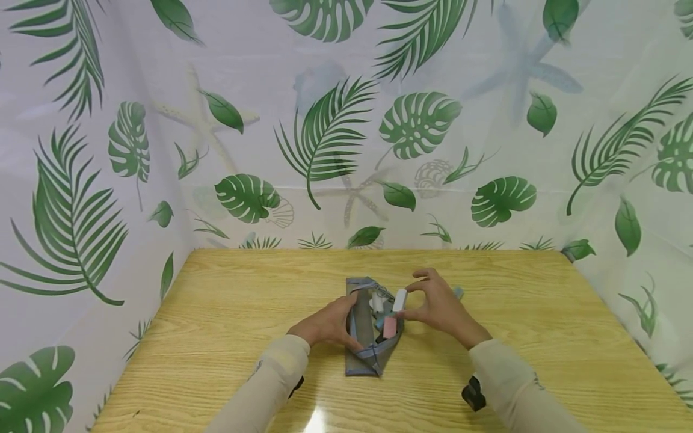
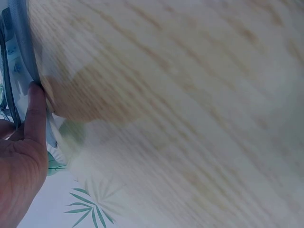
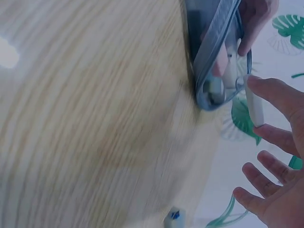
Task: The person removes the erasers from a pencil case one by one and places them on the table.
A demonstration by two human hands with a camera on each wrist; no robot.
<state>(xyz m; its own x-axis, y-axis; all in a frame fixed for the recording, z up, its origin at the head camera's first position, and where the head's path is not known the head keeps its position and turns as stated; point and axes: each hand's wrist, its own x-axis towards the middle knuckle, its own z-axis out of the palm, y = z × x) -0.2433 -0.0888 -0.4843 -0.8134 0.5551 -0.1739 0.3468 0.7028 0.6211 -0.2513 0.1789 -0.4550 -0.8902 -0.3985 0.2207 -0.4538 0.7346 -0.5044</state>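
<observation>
One grey-blue pouch lies on the desk, its mouth gaping; the left hand holds its side, thumb and fingers spread apart, while the right hand pinches one white block by the opening. Inside sits one pink block among pieces too jumbled to count. The right wrist view shows a blue mark on one small object lying apart, a detail the head view hides.

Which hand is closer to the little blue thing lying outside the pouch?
Right. The right hand is just left of the blue thing in the head view; the left hand is farther left, holding the pouch.
</observation>
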